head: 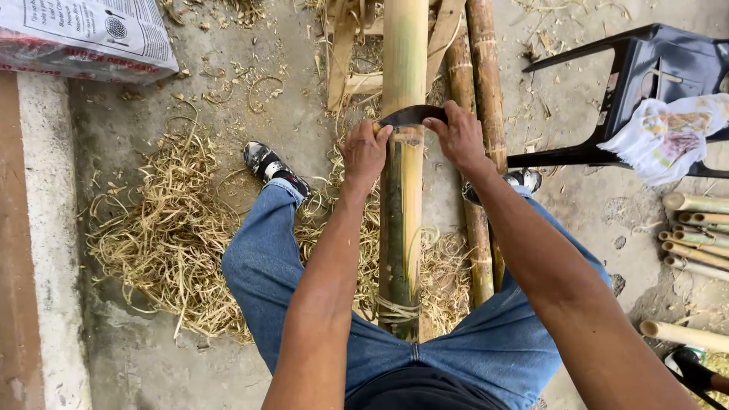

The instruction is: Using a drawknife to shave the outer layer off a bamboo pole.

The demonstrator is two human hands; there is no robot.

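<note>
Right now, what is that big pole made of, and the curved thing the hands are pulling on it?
The pole looks like bamboo: green-yellow skin, ringed joints. The curved blade seems dark, dull metal, held by the left hand and right hand.

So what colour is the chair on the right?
Black, the chair, with a patterned white cloth on it; head view.

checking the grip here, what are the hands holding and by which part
Both hands hold a dark curved blade across the bamboo pole: left hand at its left end, right hand at its right end.
</note>
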